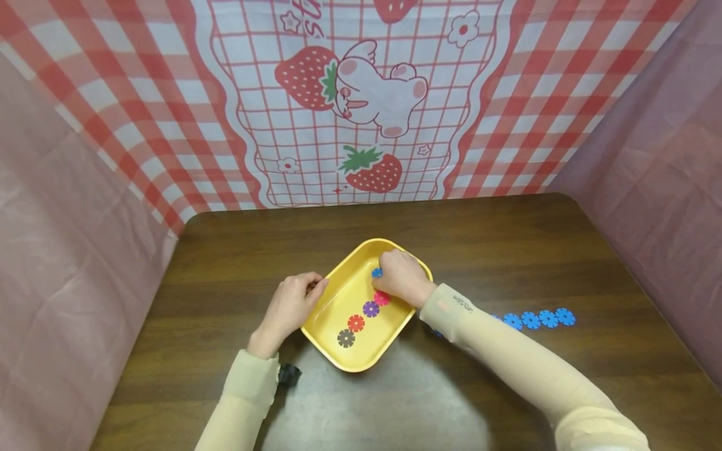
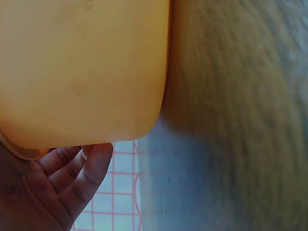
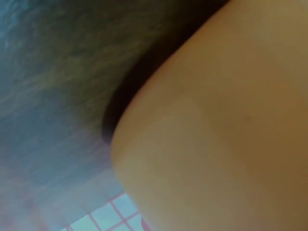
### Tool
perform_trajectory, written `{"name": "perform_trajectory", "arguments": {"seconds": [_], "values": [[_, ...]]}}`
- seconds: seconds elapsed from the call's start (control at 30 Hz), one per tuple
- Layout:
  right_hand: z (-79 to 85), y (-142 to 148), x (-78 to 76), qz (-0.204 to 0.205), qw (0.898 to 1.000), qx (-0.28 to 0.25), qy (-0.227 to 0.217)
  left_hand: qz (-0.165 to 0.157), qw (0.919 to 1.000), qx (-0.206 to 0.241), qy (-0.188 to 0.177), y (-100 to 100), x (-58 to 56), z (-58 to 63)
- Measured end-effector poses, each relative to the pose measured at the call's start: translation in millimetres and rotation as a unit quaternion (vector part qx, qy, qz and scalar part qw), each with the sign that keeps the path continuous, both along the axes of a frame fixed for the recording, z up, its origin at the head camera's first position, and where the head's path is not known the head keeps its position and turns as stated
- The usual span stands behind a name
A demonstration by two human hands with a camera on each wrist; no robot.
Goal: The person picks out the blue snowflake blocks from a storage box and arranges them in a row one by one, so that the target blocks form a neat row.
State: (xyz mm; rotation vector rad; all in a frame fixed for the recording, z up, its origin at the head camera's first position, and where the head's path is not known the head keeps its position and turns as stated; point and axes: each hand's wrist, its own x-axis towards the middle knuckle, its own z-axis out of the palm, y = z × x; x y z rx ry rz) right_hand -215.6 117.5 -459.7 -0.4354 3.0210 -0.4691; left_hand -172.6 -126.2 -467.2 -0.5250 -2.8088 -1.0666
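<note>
A yellow plastic tray (image 1: 333, 300) stands at an angle on the table. My left hand (image 1: 290, 307) grips its left rim, and the left wrist view shows curled fingers (image 2: 91, 173) against the tray's outer wall (image 2: 86, 72). Inside the tray, a brown-grey snowflake disc (image 1: 346, 339), a red one (image 1: 356, 323), a purple one (image 1: 370, 309) and a pink one (image 1: 381, 299) form a slanting line. My right hand (image 1: 403, 275) reaches in at the far right end, its fingers pinching a partly hidden blue snowflake disc (image 1: 376, 273). In the right wrist view the tray wall (image 3: 216, 125) hides that hand.
Blue snowflake discs (image 1: 530, 320) lie in a row on the wooden table (image 1: 271, 244) to the right, partly covered by my right forearm. A small black object (image 1: 289, 375) shows beside my left wrist. A strawberry-patterned cloth (image 1: 361, 113) hangs behind the table.
</note>
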Motion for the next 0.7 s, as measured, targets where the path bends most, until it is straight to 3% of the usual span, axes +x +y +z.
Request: {"name": "perform_trajectory", "arguments": {"seconds": [0.3, 0.5, 0.7], "values": [[3.4, 4.7, 0.2, -0.004, 0.999, -0.043, -0.001, 0.001, 1.0, -0.004, 0.002, 0.7, 0.7, 0.3], [16.0, 10.3, 1.0, 0.001, 0.996, -0.083, -0.018, 0.004, 1.0, -0.005, 0.003, 0.9, 0.9, 0.9], [28.9, 21.8, 5.3, 0.019, 0.994, -0.104, 0.007, 0.005, 1.0, -0.006, 0.0, 1.2, 1.4, 1.5]]}}
